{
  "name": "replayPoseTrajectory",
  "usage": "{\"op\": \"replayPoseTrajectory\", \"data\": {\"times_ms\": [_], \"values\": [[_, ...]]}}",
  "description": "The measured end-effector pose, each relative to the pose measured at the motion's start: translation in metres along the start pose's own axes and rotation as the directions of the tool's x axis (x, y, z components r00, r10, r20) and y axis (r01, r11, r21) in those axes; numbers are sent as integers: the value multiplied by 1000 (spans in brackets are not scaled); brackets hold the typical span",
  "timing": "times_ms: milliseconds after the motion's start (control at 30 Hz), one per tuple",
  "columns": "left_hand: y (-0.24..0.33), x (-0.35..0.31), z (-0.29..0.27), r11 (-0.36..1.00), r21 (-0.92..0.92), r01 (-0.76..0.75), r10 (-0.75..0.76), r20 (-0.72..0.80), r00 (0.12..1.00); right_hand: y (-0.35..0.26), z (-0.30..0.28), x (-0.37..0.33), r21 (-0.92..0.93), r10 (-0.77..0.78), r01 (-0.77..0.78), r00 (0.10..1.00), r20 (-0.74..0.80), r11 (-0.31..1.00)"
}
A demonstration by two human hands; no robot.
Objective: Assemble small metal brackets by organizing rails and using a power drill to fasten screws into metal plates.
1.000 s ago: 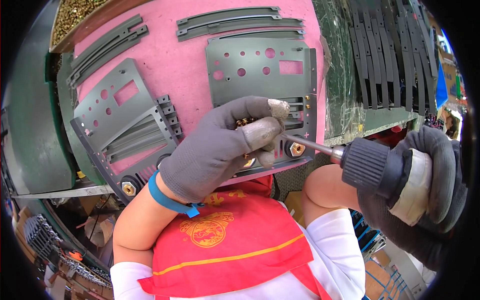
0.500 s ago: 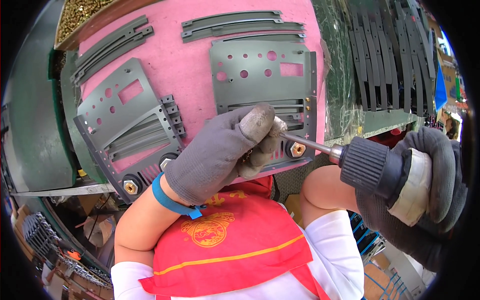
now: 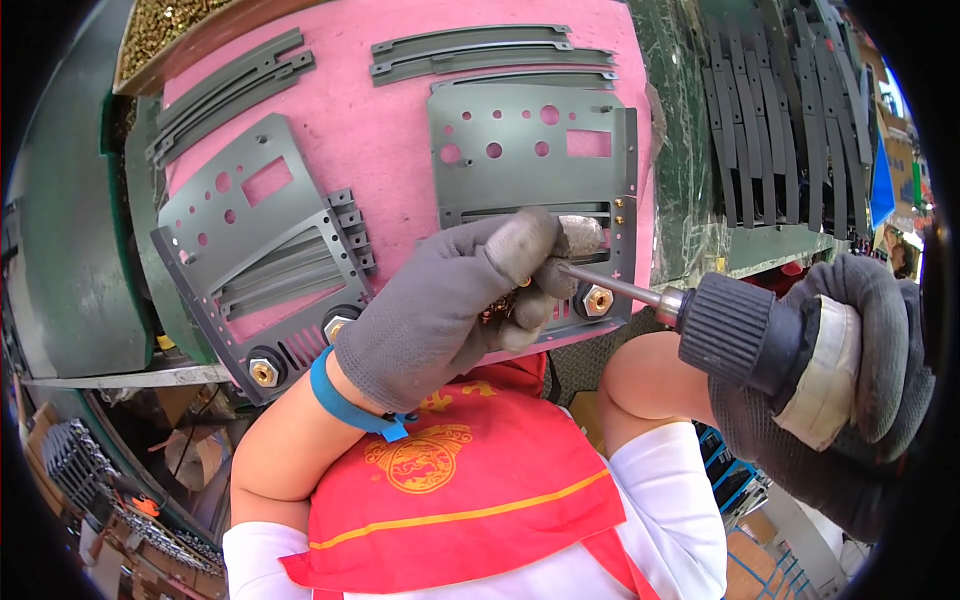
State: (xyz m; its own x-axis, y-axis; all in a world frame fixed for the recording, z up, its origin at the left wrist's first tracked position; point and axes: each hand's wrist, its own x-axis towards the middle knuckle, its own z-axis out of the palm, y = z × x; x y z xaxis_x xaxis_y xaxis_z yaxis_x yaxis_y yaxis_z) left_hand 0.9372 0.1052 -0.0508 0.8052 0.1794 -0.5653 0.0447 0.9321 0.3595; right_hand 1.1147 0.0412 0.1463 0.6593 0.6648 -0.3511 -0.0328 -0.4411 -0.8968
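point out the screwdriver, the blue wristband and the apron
Screwdriver (image 3: pixel 728 327), head view: on its ribbed black collar.
Blue wristband (image 3: pixel 338 398), head view: middle of the band.
Apron (image 3: pixel 505 468), head view: red cloth right of the gold emblem.

One power screwdriver (image 3: pixel 728 325) is in the right hand (image 3: pixel 850 370). Of two perforated metal panels (image 3: pixel 250 225), one lies left of the left hand (image 3: pixel 455 290), the other beyond it. Three brass-centred hex nuts (image 3: pixel 598 301) show: two left of that hand, one just right of it.
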Motion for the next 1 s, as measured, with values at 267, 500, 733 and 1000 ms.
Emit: {"op": "replayPoseTrajectory", "data": {"times_ms": [267, 500, 733, 1000], "values": [[3, -1, 7, 995, -22, 92, -92, 7, 996, 87, -1, 8, 600, -565, 462, 825, -20, 653], [-4, -1, 9, 986, -140, 89, -79, 79, 994, 114, -2, 21, 822, -814, 541, 551, -185, 179], [-12, -2, 8, 977, -195, 84, -60, 125, 990, 114, 8, 9, 865, -740, 476, 638, -215, 160], [-13, 0, 3, 991, -133, 3, 13, 119, 993, 117, 11, 15, 785, -791, 609, 533, -300, 113]]}}
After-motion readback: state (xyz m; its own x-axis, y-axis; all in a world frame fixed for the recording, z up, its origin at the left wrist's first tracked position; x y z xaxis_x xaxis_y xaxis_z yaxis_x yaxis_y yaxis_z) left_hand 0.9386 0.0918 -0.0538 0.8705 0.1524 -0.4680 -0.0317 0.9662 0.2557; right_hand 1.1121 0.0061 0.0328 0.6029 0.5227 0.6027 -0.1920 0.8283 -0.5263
